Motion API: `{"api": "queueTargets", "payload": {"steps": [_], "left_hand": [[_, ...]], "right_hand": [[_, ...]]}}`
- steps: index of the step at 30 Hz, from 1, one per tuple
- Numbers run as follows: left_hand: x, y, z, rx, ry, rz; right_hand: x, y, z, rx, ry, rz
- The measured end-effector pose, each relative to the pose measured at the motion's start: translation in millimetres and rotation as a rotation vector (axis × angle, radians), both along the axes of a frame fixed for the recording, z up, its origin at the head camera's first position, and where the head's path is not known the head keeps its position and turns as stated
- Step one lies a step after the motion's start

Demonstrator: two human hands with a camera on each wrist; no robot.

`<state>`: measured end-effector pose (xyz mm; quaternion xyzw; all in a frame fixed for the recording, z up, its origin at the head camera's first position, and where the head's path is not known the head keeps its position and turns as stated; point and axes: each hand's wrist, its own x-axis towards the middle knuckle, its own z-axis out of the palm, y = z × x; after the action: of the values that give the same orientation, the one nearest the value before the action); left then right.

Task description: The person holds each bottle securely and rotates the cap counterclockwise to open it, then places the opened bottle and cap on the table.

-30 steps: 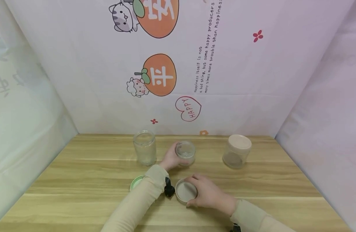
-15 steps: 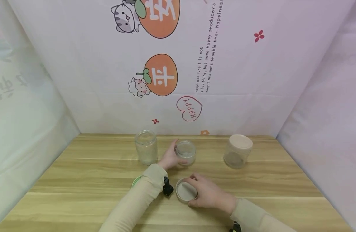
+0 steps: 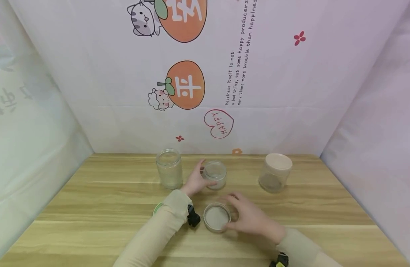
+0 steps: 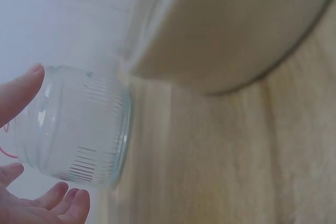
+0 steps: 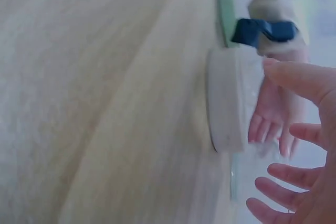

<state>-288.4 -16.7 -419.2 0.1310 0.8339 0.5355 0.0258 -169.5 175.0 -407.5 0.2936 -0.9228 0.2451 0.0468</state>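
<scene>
A short clear glass jar [image 3: 215, 176] stands uncapped near the back of the table. My left hand [image 3: 194, 181] is around its left side, thumb and fingers spread; the left wrist view shows a gap between the lower fingers and the glass [image 4: 79, 129]. Closer to me, a beige lid [image 3: 216, 218] lies with its hollow side up. Just right of that lid is my right hand [image 3: 249, 218], its fingers spread and holding nothing. In the right wrist view the lid [image 5: 227, 100] sits on the table, apart from the fingers.
A tall open glass jar [image 3: 169, 170] stands left of the left hand. To the right is a jar with a pale lid [image 3: 275, 172]. A green lid [image 3: 157, 207] is partly hidden under the left sleeve. A printed cloth wall [image 3: 275, 92] bounds the table's back.
My right hand has let go of the beige lid and drawn slightly right, leaving it on the table. The left hand's fingers have loosened from the short jar, which stays put.
</scene>
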Motion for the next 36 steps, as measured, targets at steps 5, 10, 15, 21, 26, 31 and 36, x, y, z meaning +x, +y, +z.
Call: {"api": "queueTargets", "payload": {"steps": [5, 10, 15, 21, 26, 31, 36], "left_hand": [[5.9, -1.6, 4.6, 0.033, -0.003, -0.007], [11.3, -4.2, 6.8, 0.051, -0.005, -0.018], [17.3, -8.6, 9.3, 0.070, 0.000, -0.026], [24.5, -13.7, 9.6, 0.093, -0.028, -0.047], [28.4, -15.7, 8.2, 0.106, -0.024, -0.055], [31.7, -16.7, 7.1, 0.131, -0.016, -0.074], [35.3, -18.1, 4.3, 0.106, -0.026, -0.088]], "right_hand": [[-0.1, 15.4, 5.7, -0.162, -0.054, -0.073], [-0.2, 32.3, 6.1, -0.302, -0.067, -0.178], [-2.4, 52.5, 4.5, -0.437, -0.089, -0.341], [-10.2, 87.8, -0.7, -0.549, -0.166, -0.571], [-19.3, 114.4, -6.0, -0.571, -0.198, -0.733], [-26.3, 129.2, -9.7, -0.578, -0.229, -0.790], [-33.0, 135.4, -12.6, -0.587, -0.309, -0.742]]}}
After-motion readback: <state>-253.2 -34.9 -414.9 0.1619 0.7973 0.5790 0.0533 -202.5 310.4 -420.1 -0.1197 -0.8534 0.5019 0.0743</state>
